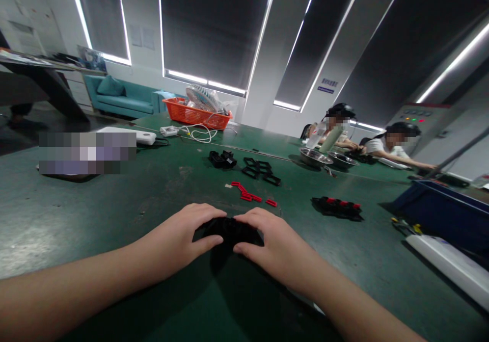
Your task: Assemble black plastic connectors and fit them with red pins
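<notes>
My left hand (200,230) and my right hand (257,232) come together low over the green table (160,301). Between them they grip a black plastic part (229,230), fingers behind it and thumbs in front. Its exact kind is too dark to make out. Just beyond my hands lie several small red plastic pieces (251,197). Behind those are several black rectangular frames (263,166) and, to their left, a few chunky black parts (222,159). Off to the right rests a row of black parts with red pieces in them (336,207).
An orange basket (196,115) holding a fan stands at the back, with a white cable (204,137) before it. Metal bowls (315,157) sit at back right, near two seated people. A dark blue bin (443,214) and a long white object (446,265) flank the right edge.
</notes>
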`<state>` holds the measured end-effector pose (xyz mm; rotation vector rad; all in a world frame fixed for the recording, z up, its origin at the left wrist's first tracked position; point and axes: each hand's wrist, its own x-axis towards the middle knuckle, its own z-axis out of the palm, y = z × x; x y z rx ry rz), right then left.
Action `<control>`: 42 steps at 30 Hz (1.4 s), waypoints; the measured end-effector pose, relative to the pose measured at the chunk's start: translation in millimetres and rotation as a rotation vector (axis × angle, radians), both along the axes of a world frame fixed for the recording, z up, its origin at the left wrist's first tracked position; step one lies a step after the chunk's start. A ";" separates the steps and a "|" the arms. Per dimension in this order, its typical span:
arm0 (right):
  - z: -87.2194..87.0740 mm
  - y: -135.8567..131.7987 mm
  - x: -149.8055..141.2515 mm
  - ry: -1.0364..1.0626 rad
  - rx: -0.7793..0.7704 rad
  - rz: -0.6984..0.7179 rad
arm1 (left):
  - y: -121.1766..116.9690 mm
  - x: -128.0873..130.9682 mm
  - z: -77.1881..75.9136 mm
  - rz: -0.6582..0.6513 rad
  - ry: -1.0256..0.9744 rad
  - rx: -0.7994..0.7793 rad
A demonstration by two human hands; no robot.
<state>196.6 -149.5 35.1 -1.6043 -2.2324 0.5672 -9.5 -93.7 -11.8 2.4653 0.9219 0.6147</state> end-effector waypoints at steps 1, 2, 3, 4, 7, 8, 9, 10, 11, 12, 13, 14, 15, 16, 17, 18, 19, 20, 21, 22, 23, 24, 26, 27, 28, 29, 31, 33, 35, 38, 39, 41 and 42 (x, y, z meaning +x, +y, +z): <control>0.0 -0.5 -0.4 0.009 0.000 -0.009 | 0.7 0.1 -0.2 0.000 0.003 0.000; 0.0 -1.0 -0.8 0.019 -0.001 -0.017 | 1.3 0.3 -0.2 -0.002 0.007 -0.001; -0.1 -1.4 -1.2 0.030 -0.004 -0.025 | 1.8 0.5 0.0 -0.004 0.012 -0.003; -0.2 -1.7 -1.6 0.041 -0.008 -0.032 | 2.1 0.8 0.5 -0.006 0.018 -0.006; -1.1 -2.1 -2.4 0.074 -0.020 -0.042 | 2.0 1.4 3.0 -0.004 0.034 -0.018; -1.5 -1.9 -2.5 0.082 -0.026 -0.040 | 1.6 1.5 3.8 -0.001 0.038 -0.023; -1.9 -1.5 -2.5 0.090 -0.031 -0.036 | 1.1 1.4 4.6 0.001 0.042 -0.028; -2.4 -1.0 -2.4 0.096 -0.035 -0.030 | 0.6 1.3 5.3 0.000 0.044 -0.033; -2.9 -0.3 -2.4 0.101 -0.036 -0.025 | 0.2 1.2 5.8 -0.002 0.045 -0.039; -3.4 0.4 -2.4 0.104 -0.036 -0.022 | -0.1 1.1 6.2 -0.005 0.044 -0.045; -3.8 1.1 -2.5 0.106 -0.034 -0.022 | -0.2 1.0 6.5 -0.009 0.042 -0.051; -4.1 1.6 -2.7 0.108 -0.031 -0.025 | -0.2 1.0 6.7 -0.011 0.038 -0.056; -4.3 2.0 -3.0 0.110 -0.032 -0.030 | 0.0 1.1 6.9 -0.012 0.033 -0.060; -4.4 2.1 -3.3 0.111 -0.033 -0.037 | 0.1 1.2 7.1 -0.011 0.028 -0.063; -4.4 2.0 -3.7 0.111 -0.036 -0.042 | 0.3 1.4 7.4 -0.012 0.025 -0.068; -4.2 1.6 -4.1 0.111 -0.038 -0.047 | 0.4 1.6 7.7 -0.013 0.023 -0.075; -4.0 1.3 -4.6 0.110 -0.039 -0.051 | 0.4 1.7 8.1 -0.016 0.022 -0.084; -3.8 0.9 -5.0 0.108 -0.039 -0.054 | 0.4 1.9 8.5 -0.018 0.020 -0.093; -3.5 0.6 -5.4 0.107 -0.038 -0.055 | 0.4 1.9 8.8 -0.021 0.018 -0.100; -3.3 0.4 -5.7 0.104 -0.035 -0.055 | 0.3 2.0 9.0 -0.024 0.015 -0.107; -3.1 0.4 -6.0 0.102 -0.033 -0.054 | 0.4 1.9 9.1 -0.027 0.012 -0.112; -3.0 0.6 -6.3 0.100 -0.031 -0.053 | 0.5 1.9 9.1 -0.030 0.009 -0.116; -3.1 1.1 -6.6 0.098 -0.031 -0.047 | 0.9 1.8 8.7 -0.038 0.008 -0.123; -3.3 1.3 -6.6 0.098 -0.032 -0.045 | 1.1 1.7 8.5 -0.041 0.009 -0.123; -3.6 1.4 -6.5 0.098 -0.032 -0.043 | 1.4 1.6 8.2 -0.042 0.011 -0.123; -3.9 1.5 -6.3 0.099 -0.031 -0.040 | 1.6 1.6 8.1 -0.041 0.014 -0.121; -4.4 1.4 -5.8 0.098 -0.026 -0.036 | 1.8 1.6 8.0 -0.039 0.021 -0.120; -4.5 1.3 -5.4 0.097 -0.023 -0.032 | 1.7 1.6 8.3 -0.039 0.025 -0.120; -4.4 1.5 -5.1 0.098 -0.022 -0.028 | 1.6 1.7 8.7 -0.038 0.028 -0.123; -4.3 1.9 -5.2 0.098 -0.022 -0.025 | 1.7 1.8 9.3 -0.037 0.030 -0.133; -4.4 2.0 -5.3 0.100 -0.022 -0.023 | 1.8 1.9 9.4 -0.038 0.031 -0.135; -4.6 1.9 -5.4 0.106 -0.020 -0.018 | 2.0 2.1 9.2 -0.041 0.029 -0.133; -4.7 1.7 -5.4 0.110 -0.019 -0.016 | 2.0 2.1 9.0 -0.043 0.028 -0.131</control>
